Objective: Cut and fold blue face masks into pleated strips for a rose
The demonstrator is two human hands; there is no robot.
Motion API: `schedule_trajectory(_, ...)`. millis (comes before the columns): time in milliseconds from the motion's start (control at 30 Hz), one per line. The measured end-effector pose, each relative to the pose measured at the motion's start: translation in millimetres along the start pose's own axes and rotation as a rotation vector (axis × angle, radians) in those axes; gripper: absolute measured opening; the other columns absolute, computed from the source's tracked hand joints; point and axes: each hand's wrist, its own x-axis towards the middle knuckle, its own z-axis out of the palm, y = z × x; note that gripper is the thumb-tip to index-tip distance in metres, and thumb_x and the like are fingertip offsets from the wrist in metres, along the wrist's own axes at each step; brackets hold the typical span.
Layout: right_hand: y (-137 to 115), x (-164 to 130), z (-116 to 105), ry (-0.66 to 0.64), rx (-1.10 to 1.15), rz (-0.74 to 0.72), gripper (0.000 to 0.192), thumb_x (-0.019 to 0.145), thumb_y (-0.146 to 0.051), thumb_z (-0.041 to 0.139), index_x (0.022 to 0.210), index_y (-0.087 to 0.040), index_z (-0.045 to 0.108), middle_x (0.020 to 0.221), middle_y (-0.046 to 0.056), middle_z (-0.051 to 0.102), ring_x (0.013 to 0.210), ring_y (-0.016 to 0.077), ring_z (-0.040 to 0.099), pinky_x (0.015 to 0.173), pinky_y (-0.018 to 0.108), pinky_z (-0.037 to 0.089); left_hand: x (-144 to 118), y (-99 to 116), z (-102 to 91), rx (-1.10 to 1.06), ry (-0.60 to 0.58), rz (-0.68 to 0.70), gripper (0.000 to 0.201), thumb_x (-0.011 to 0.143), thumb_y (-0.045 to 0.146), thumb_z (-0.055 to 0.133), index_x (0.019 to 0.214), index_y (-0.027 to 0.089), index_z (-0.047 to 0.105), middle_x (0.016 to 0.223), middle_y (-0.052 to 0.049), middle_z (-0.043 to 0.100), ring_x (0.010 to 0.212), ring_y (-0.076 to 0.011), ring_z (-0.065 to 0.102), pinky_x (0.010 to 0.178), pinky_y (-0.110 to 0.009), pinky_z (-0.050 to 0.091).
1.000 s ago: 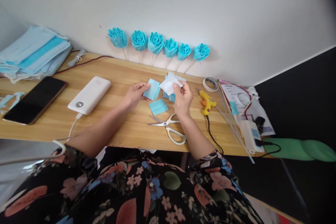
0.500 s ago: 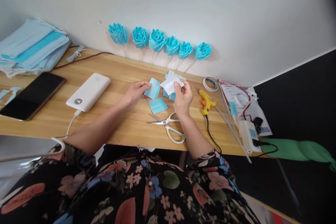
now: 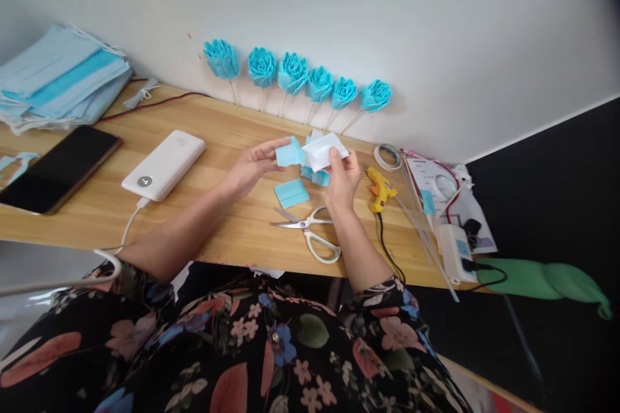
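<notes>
My left hand (image 3: pixel 252 166) pinches a small blue fabric square (image 3: pixel 289 153) by its edge, fingers partly spread. My right hand (image 3: pixel 343 182) holds a white fabric piece (image 3: pixel 323 151) between thumb and fingers, and the two pieces meet above the wooden table (image 3: pixel 217 135). Another blue square (image 3: pixel 291 193) lies flat below my hands. A few more blue and white cut pieces (image 3: pixel 314 174) lie behind my right hand. White-handled scissors (image 3: pixel 310 232) rest open near the table's front edge.
Several blue fabric roses on sticks (image 3: pixel 293 74) lean on the wall. A white power bank (image 3: pixel 163 164), a dark phone (image 3: pixel 58 168) and stacked blue face masks (image 3: pixel 58 80) lie at left. A yellow glue gun (image 3: pixel 381 188), tape roll (image 3: pixel 387 155), thin sticks (image 3: pixel 426 232) and papers lie at right.
Both hands have lifted slightly and come together, so the blue square and the white piece now touch. The white piece has been turned flatter.
</notes>
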Motion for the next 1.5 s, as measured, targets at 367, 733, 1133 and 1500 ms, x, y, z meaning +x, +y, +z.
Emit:
schedule_trajectory(367, -10.5, -11.0, 1.5, -0.269, 0.045, 0.105, 0.042, 0.070, -0.061, 0.074, 0.086, -0.023, 0.064, 0.074, -0.001, 0.062, 0.070, 0.0146, 0.059, 0.068, 0.029, 0.052, -1.2, 8.3, -4.5, 0.288, 0.145, 0.069, 0.050, 0.081, 0.045, 0.071, 0.048, 0.017, 0.045, 0.048, 0.002, 0.041, 0.047, -0.0076, 0.035, 0.049, -0.025, 0.026)
schedule_trajectory(733, -3.7, -22.7, 7.0, -0.364, -0.189, 0.027, 0.030, 0.078, -0.050, 0.072, 0.088, -0.023, 0.072, 0.064, -0.005, 0.050, 0.058, 0.0098, 0.043, 0.054, 0.024, 0.036, -0.6, 1.3, 4.7, 0.194, 0.050, -0.018, 0.037, 0.063, 0.042, 0.085, 0.072, 0.016, 0.061, 0.067, 0.000, 0.064, 0.060, -0.0116, 0.057, 0.057, -0.022, 0.042)
schedule_trajectory(1133, 0.0, -15.3, 1.9, -0.350, -0.313, -0.068, 0.028, 0.082, -0.049, 0.068, 0.091, -0.023, 0.072, 0.062, -0.006, 0.049, 0.059, 0.0104, 0.044, 0.056, 0.025, 0.036, -2.5, 1.3, 0.6, 0.290, -0.077, 0.008, 0.037, 0.085, 0.048, 0.062, 0.070, 0.014, 0.065, 0.062, -0.006, 0.066, 0.057, -0.0154, 0.062, 0.056, -0.025, 0.049)
schedule_trajectory(1500, 0.2, -15.5, 2.1, -0.332, -0.307, -0.062, 0.028, 0.083, -0.050, 0.067, 0.090, -0.023, 0.071, 0.063, -0.005, 0.054, 0.059, 0.0107, 0.046, 0.057, 0.025, 0.040, 0.1, -5.5, -1.0, 0.275, -0.109, -0.042, 0.040, 0.069, 0.051, 0.082, 0.081, 0.015, 0.070, 0.074, -0.004, 0.068, 0.058, -0.0134, 0.063, 0.056, -0.025, 0.051)
